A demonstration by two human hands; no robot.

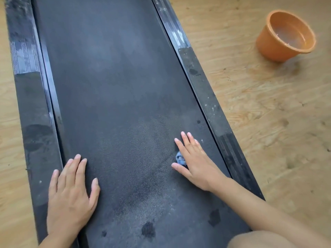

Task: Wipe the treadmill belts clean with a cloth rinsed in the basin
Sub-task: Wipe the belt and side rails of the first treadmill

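Blue cloth [180,158], bunched small, lying on the treadmill belt [116,86] towards its right edge, in the near part of the view. Only a fold of it shows between thumb and forefinger, and a sliver beyond the far fingers; the rest is hidden under the palm.

Right hand [194,163] pressed flat on the cloth, fingers straight and close together, pointing up the belt, thumb spread to the left. No finger curls round the fabric.

Left hand [71,192] flat on the belt near its left edge, fingers extended and slightly fanned, thumb out to the right, holding nothing. The little-finger side lies at the seam with the left side rail [34,104].

The belt is dark and grainy, with a pale, dusty sheen between the two hands and dark wet spots [148,230] nearer the camera. The right side rail [206,90] is black, speckled with pale flecks, and ribbed in places; the left rail carries dark damp patches.

Orange basin [268,49] stands on the wooden floor [268,122] to the right of the treadmill, well apart from the hands, towards the far end. Clear water lies in it.

A bare knee [268,238] enters at the lower right corner, beside the right forearm.
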